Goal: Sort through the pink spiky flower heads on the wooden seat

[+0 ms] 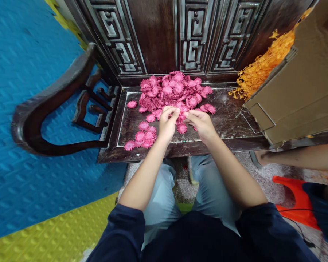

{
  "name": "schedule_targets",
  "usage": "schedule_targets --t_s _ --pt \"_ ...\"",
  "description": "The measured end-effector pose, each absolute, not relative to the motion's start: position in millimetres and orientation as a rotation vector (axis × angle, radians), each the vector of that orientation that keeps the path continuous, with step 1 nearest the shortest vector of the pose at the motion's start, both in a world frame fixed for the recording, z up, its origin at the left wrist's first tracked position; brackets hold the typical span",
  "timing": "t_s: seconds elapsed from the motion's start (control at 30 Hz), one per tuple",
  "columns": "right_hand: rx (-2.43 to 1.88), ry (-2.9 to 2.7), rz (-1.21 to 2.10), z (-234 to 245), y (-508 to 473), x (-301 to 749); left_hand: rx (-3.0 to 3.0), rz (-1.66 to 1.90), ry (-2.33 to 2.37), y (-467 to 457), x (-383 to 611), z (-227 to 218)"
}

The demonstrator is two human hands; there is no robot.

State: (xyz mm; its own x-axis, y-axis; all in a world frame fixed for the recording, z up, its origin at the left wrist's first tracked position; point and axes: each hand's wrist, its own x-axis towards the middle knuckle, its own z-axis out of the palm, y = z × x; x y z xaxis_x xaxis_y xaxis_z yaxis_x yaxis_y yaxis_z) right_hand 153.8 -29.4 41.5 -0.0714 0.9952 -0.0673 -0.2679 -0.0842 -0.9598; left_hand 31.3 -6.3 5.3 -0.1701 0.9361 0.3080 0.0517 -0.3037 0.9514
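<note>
A large heap of pink fabric flowers (172, 91) lies at the back of a dark wooden chair seat (226, 120). A smaller bunch of pink flowers (143, 138) sits near the seat's front left edge. My left hand (167, 123) is closed in a pinch at the near edge of the heap, fingertips on a pink flower. My right hand (201, 123) is also pinched, fingertips meeting the left hand over the same flowers. What lies between the fingers is mostly hidden.
The carved chair back (191, 36) rises behind the seat; a curved armrest (51, 98) is at left. A cardboard box (297, 91) with orange plant sprigs (259, 69) stands at right. Another person's arm (297, 156) and an orange stool (295, 200) are at right. Blue and yellow mats cover the floor.
</note>
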Motion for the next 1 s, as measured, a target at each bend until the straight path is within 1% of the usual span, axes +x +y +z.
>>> schedule_targets --t_s 0.23,0.53,0.7,0.83,1.0 --pt "-1.096 -1.059 1.343 41 -28 154 1.315 1.531 1.198 -5 30 4" --pt "-1.139 -0.981 1.317 38 -25 154 1.006 1.541 1.116 4 27 -5" --pt "-1.202 -0.853 1.337 34 -20 156 1.05 1.507 1.15 3 24 -6" --pt "-1.217 -0.782 1.349 32 -18 156 0.985 1.486 1.138 0 29 -2" --pt "-1.277 -0.733 1.301 34 -19 157 0.745 1.564 1.046 -2 25 10"
